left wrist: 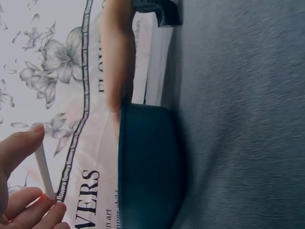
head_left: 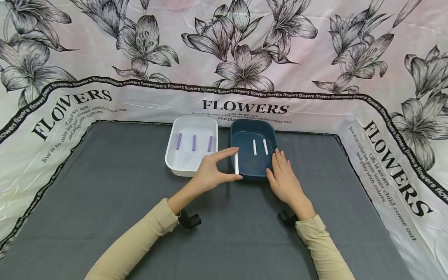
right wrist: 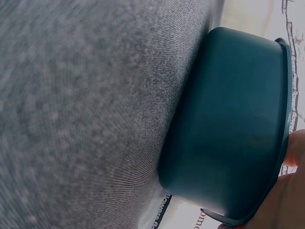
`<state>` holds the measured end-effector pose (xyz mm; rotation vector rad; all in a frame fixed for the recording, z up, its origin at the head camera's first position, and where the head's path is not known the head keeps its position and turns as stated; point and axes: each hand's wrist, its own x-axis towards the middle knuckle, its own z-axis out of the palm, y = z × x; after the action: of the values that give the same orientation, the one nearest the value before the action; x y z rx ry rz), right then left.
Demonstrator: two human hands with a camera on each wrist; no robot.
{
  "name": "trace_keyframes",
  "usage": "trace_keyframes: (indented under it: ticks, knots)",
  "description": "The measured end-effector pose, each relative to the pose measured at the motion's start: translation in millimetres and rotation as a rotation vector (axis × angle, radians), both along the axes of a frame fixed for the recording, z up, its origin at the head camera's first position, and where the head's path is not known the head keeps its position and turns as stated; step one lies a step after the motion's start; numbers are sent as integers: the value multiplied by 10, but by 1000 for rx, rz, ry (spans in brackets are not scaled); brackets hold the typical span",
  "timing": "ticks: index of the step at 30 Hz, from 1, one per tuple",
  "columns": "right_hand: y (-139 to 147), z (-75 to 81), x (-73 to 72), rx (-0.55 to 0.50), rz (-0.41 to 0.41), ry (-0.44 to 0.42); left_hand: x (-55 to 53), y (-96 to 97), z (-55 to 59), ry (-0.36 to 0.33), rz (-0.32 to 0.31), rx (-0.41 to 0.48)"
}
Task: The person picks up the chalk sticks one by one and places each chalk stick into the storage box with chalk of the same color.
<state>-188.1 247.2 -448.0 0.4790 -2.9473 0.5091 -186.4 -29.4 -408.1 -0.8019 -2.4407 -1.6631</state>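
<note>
My left hand [head_left: 210,171] pinches a white chalk stick [head_left: 236,163] by its two ends, between thumb and fingers. This stick [left wrist: 44,174] is upright in the head view and overlaps the left rim of the dark blue tub [head_left: 247,171]. Inside the tub lie two more white sticks [head_left: 254,147]. My right hand [head_left: 285,182] rests at the tub's right front corner with fingers extended along the side. In the right wrist view its fingers [right wrist: 295,148] touch the rim of the tub [right wrist: 228,109].
Left of the blue tub stands a white tub [head_left: 175,166] holding three purple sticks [head_left: 194,143]. Both tubs sit near the back edge of the grey cloth [head_left: 224,241]. Behind hangs a flower-printed fabric [head_left: 241,70]. Each wrist wears a black mount [head_left: 189,220].
</note>
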Motion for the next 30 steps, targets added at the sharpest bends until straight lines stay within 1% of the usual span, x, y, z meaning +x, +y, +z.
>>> trace_keyframes:
  ticks: [4,9,15,20,23,26,28,30]
  knots:
    - [-4,13,7,-4,-5,9,-93,65,53,-3,13,-11]
    - [-10,20,11,-4,-9,8,-210,147,132,-37,9,-9]
    - [-12,7,2,0,-8,10,-369,245,208,-47,11,-29]
    - [-15,2,-5,-7,-6,-5,-544,329,230,-75,37,-62]
    - [-16,1,-6,-6,-3,-5,-642,381,243,-114,56,-84]
    - [-17,2,-5,1,-1,2,-734,435,258,-154,63,-93]
    - [-16,4,-6,4,1,5,-795,468,268,-161,67,-96]
    - [-17,7,-8,6,-1,5,-869,502,274,-150,75,-100]
